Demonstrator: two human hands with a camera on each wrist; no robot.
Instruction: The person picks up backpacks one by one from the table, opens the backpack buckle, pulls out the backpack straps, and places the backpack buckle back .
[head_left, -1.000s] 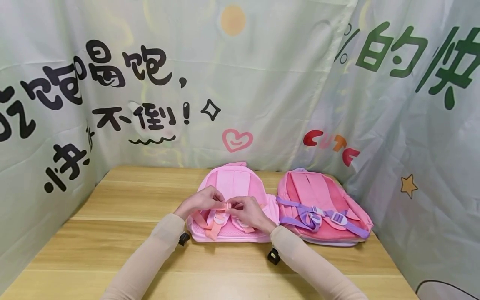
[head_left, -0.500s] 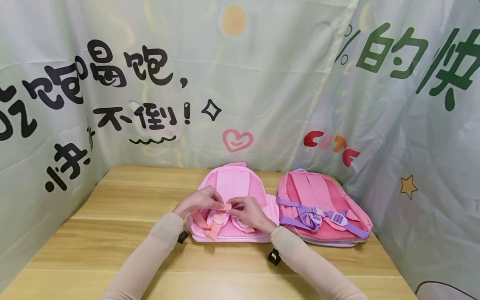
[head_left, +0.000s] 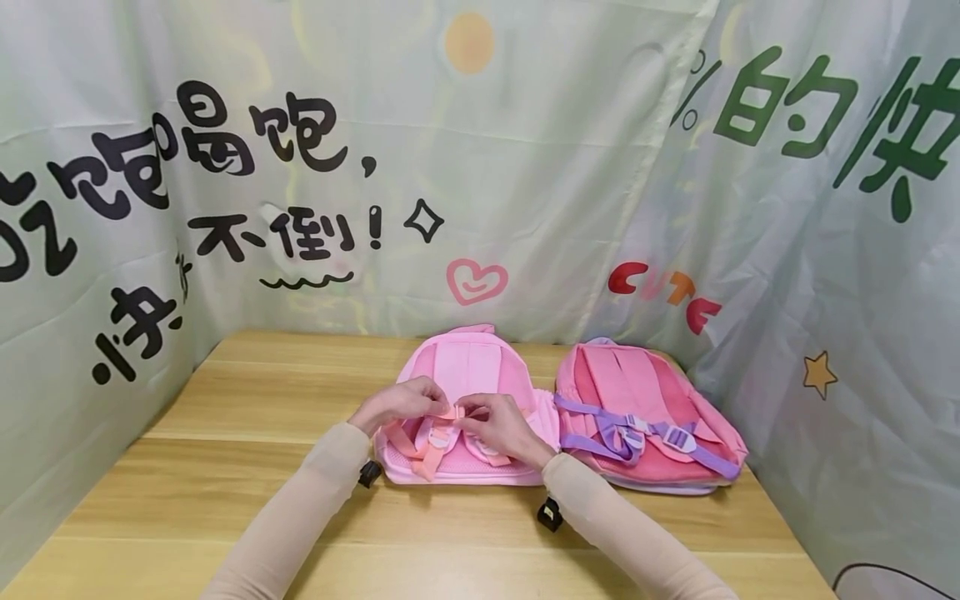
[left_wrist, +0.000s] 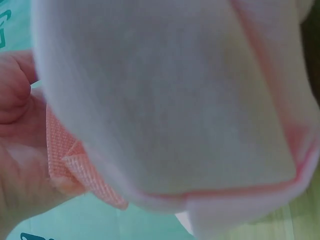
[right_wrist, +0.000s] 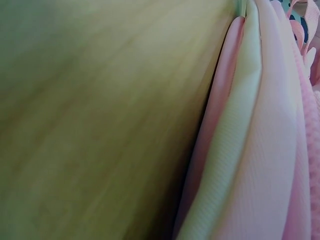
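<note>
A light pink backpack point(head_left: 468, 367) lies with its strap side up at the middle of the table. Above its lower half, my left hand point(head_left: 401, 398) pinches a coral buckle point(head_left: 456, 412) from the left. My right hand point(head_left: 498, 423) pinches the same buckle from the right, so fingers partly cover it. Whether the buckle's halves are joined is too small to tell. Coral webbing straps point(head_left: 430, 458) lie below the hands. In the left wrist view, coral webbing point(left_wrist: 65, 145) lies against the left palm, behind blurred pale fabric. The right wrist view shows the backpack's side point(right_wrist: 270, 130) but no fingers.
A darker pink backpack point(head_left: 626, 375) with purple straps point(head_left: 697, 454) lies right of the first, touching or nearly touching it. Both rest on a wooden table point(head_left: 262, 400). Printed curtains point(head_left: 525, 167) hang behind and at both sides of the table.
Almost nothing differs. Both hands stay at the buckle, and the backpacks keep their places; the head view shifts very slightly.
</note>
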